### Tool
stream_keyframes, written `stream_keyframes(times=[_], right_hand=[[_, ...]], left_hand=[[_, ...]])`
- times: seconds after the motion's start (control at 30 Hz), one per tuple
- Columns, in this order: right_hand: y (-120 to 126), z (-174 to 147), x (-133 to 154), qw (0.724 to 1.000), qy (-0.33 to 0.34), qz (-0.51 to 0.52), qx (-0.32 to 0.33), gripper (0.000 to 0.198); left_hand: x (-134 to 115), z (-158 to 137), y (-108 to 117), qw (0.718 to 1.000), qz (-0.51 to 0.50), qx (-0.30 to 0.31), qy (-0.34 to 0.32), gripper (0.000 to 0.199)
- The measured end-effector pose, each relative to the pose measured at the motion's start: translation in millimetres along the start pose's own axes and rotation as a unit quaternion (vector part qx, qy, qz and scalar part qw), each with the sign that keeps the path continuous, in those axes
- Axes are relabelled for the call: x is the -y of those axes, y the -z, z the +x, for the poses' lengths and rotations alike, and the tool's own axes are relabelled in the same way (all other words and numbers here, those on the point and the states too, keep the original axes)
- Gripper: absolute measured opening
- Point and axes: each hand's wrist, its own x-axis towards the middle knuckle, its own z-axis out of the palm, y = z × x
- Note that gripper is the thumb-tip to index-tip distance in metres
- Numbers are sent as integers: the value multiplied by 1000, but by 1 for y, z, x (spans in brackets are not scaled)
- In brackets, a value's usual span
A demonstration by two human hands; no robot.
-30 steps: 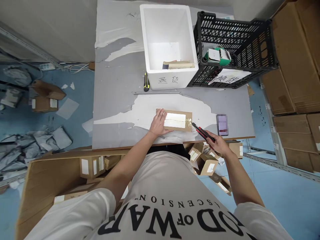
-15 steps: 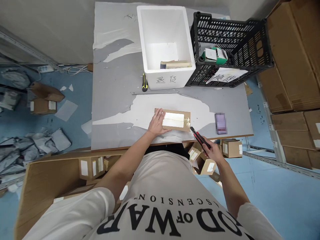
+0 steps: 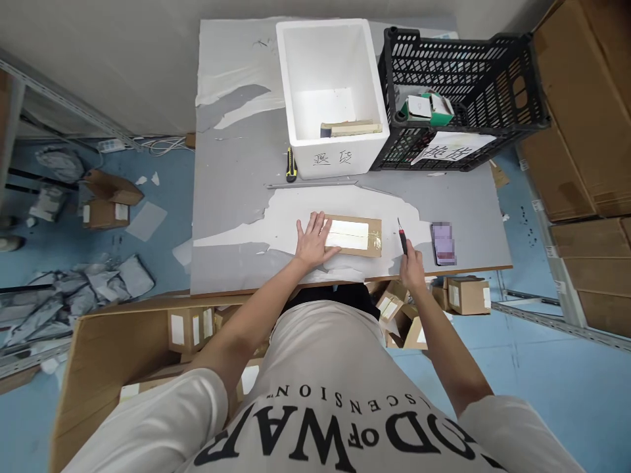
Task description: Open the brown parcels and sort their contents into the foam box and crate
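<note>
A small cardboard box (image 3: 353,235) with a white label and clear tape at its right end lies on the table near the front edge. My left hand (image 3: 313,243) rests on its left end, fingers spread. Wrapped in the fingers of my right hand (image 3: 412,265) is a red and black utility knife (image 3: 403,240), its blade pointing away from me. The knife is to the right of the box and apart from it. Part of its handle is hidden in my grip.
A white foam box (image 3: 340,159) and a black plastic crate (image 3: 468,121) stand at the back. A yellow-black utility knife (image 3: 291,165) lies beside the foam box. A phone (image 3: 444,243) rests on the right. Below the table edge, a large carton (image 3: 113,368) holds small boxes.
My right hand has turned the utility knife from pointing left at the box's end to pointing away from me. The fingers of my left hand have spread wider on the box.
</note>
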Motion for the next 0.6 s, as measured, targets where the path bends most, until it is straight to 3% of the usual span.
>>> stream_keyframes(times=[0.13, 0.23, 0.4, 0.6], right_hand=[[-45, 27, 8, 999, -22, -45, -21, 58], [-63, 36, 5, 997, -23, -72, -15, 59], [-74, 35, -4, 994, -27, -105, -31, 59], [-67, 33, 0, 992, -3, -124, -36, 60]], left_hand=[[-4, 0, -2, 1000, 6, -28, -7, 69], [-10, -5, -5, 999, 6, -42, -28, 53], [-22, -19, -10, 995, -9, -41, -86, 36], [-29, -31, -12, 995, -6, -11, -97, 49]])
